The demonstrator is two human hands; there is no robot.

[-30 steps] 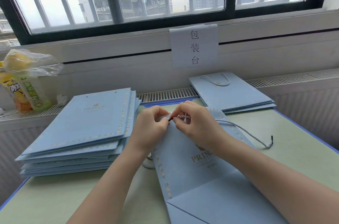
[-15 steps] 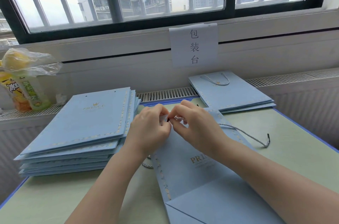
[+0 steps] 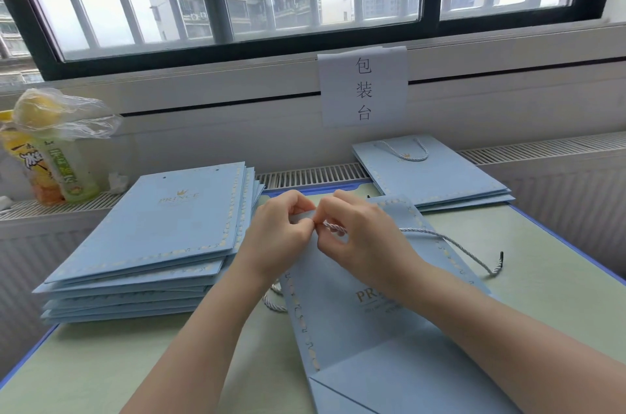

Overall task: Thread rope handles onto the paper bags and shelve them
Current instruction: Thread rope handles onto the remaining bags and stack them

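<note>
Lying flat near the middle of the table [image 3: 101, 363], mouth end toward the far edge and folded bottom toward the near edge: the blue paper bag [image 3: 355, 281] being worked on. Pinching the bag's top corner by the punched hole, fingers curled tight on the paper: the left hand [image 3: 277, 237]. Pinching the twisted rope [image 3: 450, 241] just beside it, thumb and forefinger clamped on the cord and feeding it toward the left fingertips: the right hand [image 3: 362, 237]. Showing only a short twisted stretch between the two hands now, where a second ago the dark tip of the cord was showing in the gap; probably meaning the tip is going into the hole, though the hole itself is being hidden by fingers. Trailing off to the right across the bag and onto the table, ending in a black tip [image 3: 500, 257] toward the right edge, lying about where it lay before, so little cord is being drawn through yet. Peeking out from under the bag's left edge: a second rope loop [image 3: 271, 302]. Waiting at the left edge, holes empty: the stack of unthreaded bags [image 3: 162, 227]. Sitting at the far right corner with a handle already fitted: the finished bags [image 3: 437, 176]. Leaving, by that count, most of the threading and all of the shelving to do. Standing beyond the far left corner on the radiator ledge: a drink bottle [image 3: 57, 169].
</note>
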